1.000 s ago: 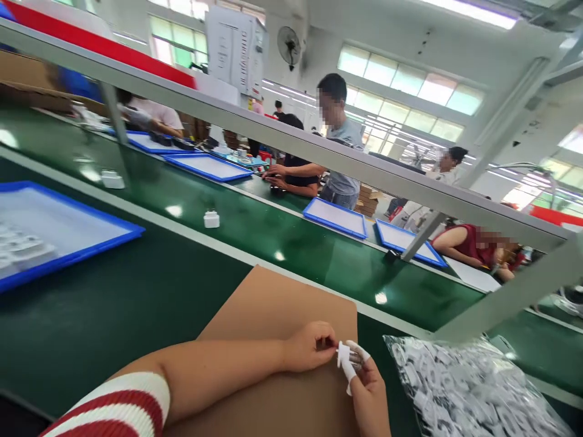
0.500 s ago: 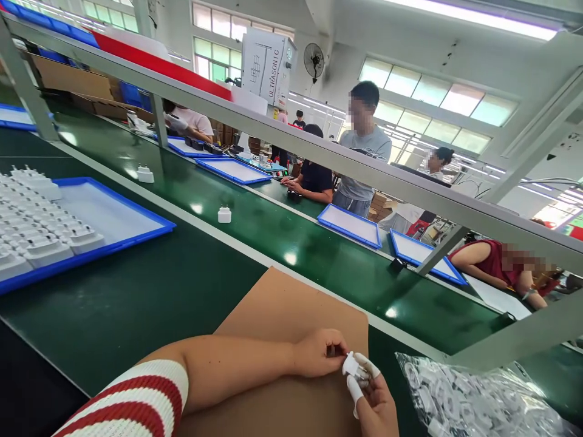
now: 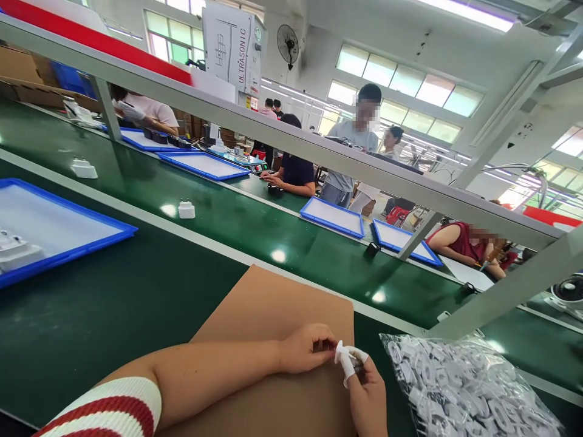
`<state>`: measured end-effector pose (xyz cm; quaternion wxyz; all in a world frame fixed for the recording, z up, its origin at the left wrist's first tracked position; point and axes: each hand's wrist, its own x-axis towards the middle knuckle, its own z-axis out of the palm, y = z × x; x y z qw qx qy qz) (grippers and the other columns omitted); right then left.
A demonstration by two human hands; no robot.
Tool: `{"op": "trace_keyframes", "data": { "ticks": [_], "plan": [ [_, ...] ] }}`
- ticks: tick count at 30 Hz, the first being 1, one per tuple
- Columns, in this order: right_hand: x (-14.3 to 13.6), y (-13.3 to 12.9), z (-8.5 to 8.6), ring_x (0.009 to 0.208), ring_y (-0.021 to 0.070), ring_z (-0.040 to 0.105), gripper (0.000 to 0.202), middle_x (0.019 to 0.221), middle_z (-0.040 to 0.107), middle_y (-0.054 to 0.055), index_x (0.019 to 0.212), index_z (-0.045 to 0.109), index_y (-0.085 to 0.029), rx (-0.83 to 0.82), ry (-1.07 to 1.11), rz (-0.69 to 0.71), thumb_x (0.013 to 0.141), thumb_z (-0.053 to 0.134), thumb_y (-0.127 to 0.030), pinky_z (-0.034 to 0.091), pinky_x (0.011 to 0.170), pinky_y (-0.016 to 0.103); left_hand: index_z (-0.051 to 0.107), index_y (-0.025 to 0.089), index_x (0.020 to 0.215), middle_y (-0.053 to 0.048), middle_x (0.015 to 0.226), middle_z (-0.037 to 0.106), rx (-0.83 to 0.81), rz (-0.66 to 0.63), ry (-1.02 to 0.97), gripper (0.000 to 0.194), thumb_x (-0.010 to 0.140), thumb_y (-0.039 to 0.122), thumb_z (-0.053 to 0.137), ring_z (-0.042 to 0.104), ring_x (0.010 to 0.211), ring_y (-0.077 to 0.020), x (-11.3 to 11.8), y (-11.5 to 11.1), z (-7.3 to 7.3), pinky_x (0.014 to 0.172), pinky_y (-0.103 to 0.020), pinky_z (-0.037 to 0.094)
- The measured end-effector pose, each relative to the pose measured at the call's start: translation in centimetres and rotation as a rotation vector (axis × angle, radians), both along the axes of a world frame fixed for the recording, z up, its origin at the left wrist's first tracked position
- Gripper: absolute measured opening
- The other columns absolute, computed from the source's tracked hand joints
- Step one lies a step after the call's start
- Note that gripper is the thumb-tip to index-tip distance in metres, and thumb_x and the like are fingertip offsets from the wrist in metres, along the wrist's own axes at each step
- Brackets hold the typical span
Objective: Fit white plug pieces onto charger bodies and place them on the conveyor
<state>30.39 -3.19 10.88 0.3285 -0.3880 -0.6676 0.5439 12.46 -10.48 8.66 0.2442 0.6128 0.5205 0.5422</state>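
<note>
Head view: green conveyor belt [image 3: 237,230] slants across, falling away to the right, parallel to my dark green workbench [image 3: 150,291]. Brown cardboard sheet [image 3: 273,303] flat on the bench, under both my arms. Clear plastic bag [image 3: 469,382] packed with loose white parts, right of the sheet. Blue-rimmed tray [image 3: 68,224] at far left, cut by the picture edge. Striped red-and-white sleeve [image 3: 118,406] pushed up my left arm, which reaches across the cardboard. My right hand [image 3: 368,391] clamped on the small piece, thumb and forefinger pinching. My left hand [image 3: 303,349] meets it, fingertips together at the piece's left edge; cannot tell whether they grip. Two white plug housings [image 3: 186,210] on the belt, well apart. White finger cots [image 3: 347,367] on the pinching right digits. Small white plastic piece [image 3: 339,352] held between my hands, above the cardboard; detail mostly covered.
</note>
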Motion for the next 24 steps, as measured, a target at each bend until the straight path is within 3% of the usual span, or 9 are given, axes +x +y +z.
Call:
{"op": "trace_keyframes", "data": {
  "ticks": [9, 17, 24],
  "plan": [
    [0.2, 0.6, -1.0, 0.077, 0.0225, 0.068, 0.037, 0.089, 0.071, 0.007, 0.092, 0.077, -0.021, 0.148, 0.006, 0.049, 0.075, 0.075, -0.055, 0.054, 0.064, 0.029, 0.072, 0.016, 0.092, -0.005, 0.087, 0.066, -0.026, -0.017, -0.007, 0.019, 0.089, 0.034, 0.067, 0.057, 0.074, -0.0146, -0.1, 0.1, -0.3, 0.068, -0.026, 0.046],
    [0.0, 0.4, -1.6, 0.092, 0.0262, 0.074, 0.035, 0.1, 0.075, 0.01, 0.099, 0.077, -0.022, 0.11, 0.085, 0.115, 0.077, 0.079, -0.048, 0.06, 0.084, 0.035, 0.068, 0.017, 0.09, -0.004, 0.086, 0.064, -0.023, -0.015, 0.027, 0.012, 0.086, 0.027, 0.063, 0.055, 0.072, -0.0144, -0.2, 0.0, -0.6, 0.066, -0.025, 0.044],
    [0.1, 0.5, -1.5, 0.087, 0.0242, 0.072, 0.034, 0.101, 0.075, 0.009, 0.102, 0.077, -0.022, 0.099, 0.055, 0.125, 0.077, 0.079, -0.045, 0.058, 0.072, 0.03, 0.066, 0.017, 0.087, -0.003, 0.084, 0.065, -0.053, -0.005, 0.05, 0.01, 0.086, 0.026, 0.061, 0.056, 0.072, -0.0148, -0.2, 0.0, -0.5, 0.068, -0.027, 0.044]
  ]
}}
